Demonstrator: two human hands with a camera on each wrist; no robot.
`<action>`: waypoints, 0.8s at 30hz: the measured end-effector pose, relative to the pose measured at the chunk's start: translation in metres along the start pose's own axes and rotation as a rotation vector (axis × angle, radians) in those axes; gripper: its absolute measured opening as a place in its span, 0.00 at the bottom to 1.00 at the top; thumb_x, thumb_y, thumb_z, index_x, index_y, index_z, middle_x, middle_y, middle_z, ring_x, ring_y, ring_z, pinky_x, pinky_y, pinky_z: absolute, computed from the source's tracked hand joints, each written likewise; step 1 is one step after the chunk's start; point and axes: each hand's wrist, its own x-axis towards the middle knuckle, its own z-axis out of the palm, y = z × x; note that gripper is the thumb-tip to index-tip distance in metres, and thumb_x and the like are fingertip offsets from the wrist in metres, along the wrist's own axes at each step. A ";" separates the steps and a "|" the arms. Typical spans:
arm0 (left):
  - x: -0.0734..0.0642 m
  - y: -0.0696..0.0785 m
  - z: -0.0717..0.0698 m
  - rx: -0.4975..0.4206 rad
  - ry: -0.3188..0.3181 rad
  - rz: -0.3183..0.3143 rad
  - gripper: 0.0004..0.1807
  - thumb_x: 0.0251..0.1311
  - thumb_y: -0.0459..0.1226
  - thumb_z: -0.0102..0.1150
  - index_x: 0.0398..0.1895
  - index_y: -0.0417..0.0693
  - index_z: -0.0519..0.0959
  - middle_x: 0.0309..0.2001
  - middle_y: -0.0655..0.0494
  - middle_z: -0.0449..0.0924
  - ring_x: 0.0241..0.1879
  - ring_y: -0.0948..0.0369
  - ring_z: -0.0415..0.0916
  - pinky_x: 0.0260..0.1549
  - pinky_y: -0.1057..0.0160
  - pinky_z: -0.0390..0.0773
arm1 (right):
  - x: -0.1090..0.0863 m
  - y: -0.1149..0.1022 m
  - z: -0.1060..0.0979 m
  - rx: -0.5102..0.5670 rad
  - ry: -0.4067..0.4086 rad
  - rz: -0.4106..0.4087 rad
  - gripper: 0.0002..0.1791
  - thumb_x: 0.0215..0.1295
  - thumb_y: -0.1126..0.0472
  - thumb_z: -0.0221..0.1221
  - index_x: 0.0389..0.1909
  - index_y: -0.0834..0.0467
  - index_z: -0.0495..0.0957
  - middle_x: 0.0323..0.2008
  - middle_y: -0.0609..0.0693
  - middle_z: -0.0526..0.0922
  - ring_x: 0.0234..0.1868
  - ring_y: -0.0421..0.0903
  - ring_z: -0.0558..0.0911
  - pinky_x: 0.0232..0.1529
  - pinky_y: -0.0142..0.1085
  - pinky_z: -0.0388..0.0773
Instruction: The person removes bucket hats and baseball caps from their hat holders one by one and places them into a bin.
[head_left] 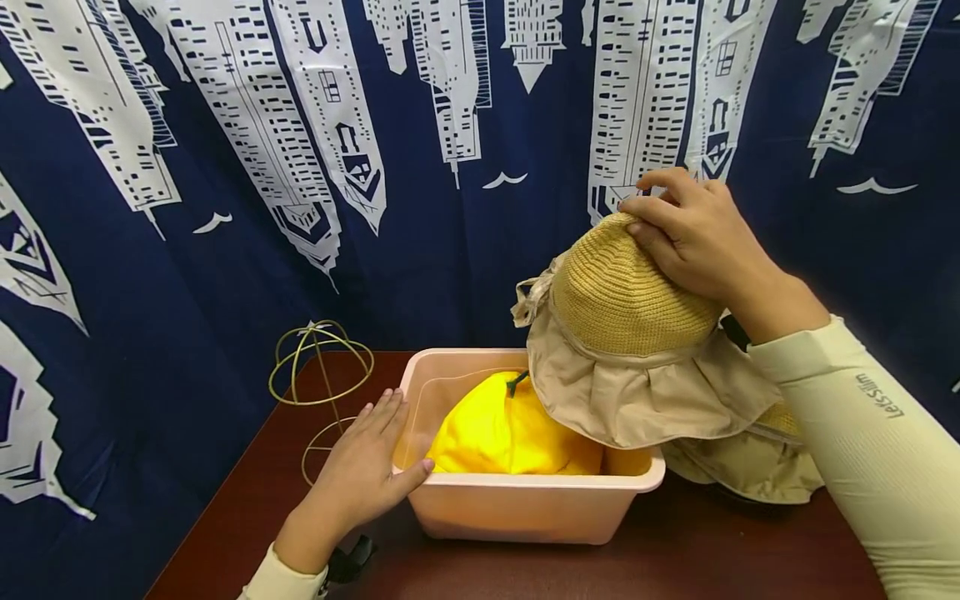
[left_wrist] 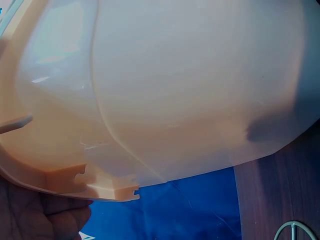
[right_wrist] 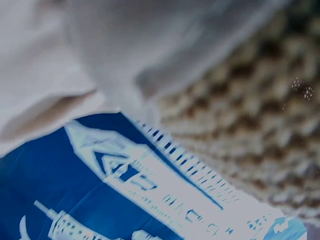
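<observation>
At the tabletop (head_left: 480,575)'s far left corner is a wire stand (head_left: 327,385). My left hand (head_left: 360,471), fingers straight, rests on the left rim of the pink basin (head_left: 525,504), near the far edge. A yellow cloth item (head_left: 502,433) lies inside. Over the basin's right side, my right hand (head_left: 697,237) pinches the straw hat (head_left: 637,308)'s crown. Another hat (head_left: 738,467) sits towards the right edge.
</observation>
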 end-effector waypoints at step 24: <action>-0.001 -0.003 0.002 -0.006 0.044 0.023 0.48 0.61 0.62 0.55 0.70 0.31 0.65 0.71 0.39 0.62 0.74 0.47 0.54 0.71 0.45 0.53 | 0.013 -0.077 0.109 0.238 -0.004 -0.260 0.21 0.78 0.46 0.44 0.49 0.55 0.80 0.51 0.59 0.77 0.40 0.54 0.79 0.41 0.51 0.70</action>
